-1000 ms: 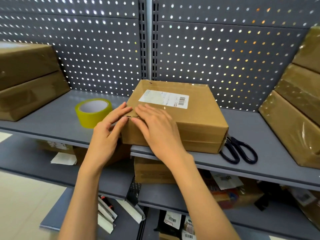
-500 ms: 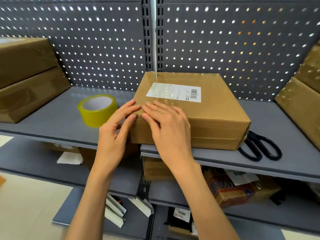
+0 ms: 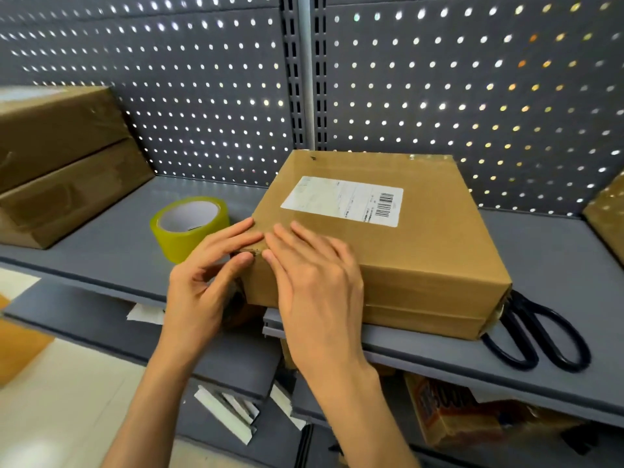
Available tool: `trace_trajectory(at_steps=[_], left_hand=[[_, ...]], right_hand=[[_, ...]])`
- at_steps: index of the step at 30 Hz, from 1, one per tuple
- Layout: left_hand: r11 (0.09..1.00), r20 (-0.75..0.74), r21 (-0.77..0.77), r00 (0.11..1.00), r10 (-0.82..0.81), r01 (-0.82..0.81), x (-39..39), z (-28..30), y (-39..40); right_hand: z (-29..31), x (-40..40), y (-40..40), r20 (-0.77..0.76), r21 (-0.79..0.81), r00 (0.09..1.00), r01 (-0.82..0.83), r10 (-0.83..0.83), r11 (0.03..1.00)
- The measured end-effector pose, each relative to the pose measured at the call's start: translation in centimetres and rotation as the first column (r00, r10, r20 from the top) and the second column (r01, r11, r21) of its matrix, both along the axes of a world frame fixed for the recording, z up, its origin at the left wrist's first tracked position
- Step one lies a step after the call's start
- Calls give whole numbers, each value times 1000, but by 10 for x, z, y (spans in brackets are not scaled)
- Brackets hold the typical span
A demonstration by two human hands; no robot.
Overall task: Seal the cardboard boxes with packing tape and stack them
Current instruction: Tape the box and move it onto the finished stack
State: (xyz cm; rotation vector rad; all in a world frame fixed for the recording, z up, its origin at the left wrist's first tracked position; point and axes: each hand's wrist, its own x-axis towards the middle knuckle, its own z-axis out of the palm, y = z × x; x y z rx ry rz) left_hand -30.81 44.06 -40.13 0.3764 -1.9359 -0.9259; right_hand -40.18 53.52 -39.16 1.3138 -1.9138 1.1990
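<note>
Both hands (image 3: 263,285) flat on box (image 3: 405,251) near-left corner.

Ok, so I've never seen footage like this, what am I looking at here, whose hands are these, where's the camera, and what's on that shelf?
There is no machine: a person wears a camera on their head, looking down at their own bare hands. The left hand and right hand press flat on the near corner of a cardboard box that carries a shipping label. Neither hand grips anything. The box sits on a grey shelf. Left of it stands a yellowish tape roll; right of it lie black scissors. More boxes are stacked at far left.
</note>
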Motion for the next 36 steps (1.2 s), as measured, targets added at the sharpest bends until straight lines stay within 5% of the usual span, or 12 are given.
trace_trajectory(at_steps=[11,18,27,36], left_hand=[[1000,6,8,1000,-27,27,2,-1,-7],[986,8,-1,986,-165,165,6,2,-21],[963,-76,33,961,-266,269,4,-6,-31],[952,-53,23,951,-305,306,4,-8,-38]], right_hand=[[2,1,3,20,17,1000,-14,14,1000],[8,5,6,189,-51,982,-17,26,999],[9,15,9,154,73,987,38,-49,997],[9,27,0,198,28,971,132,-134,991]])
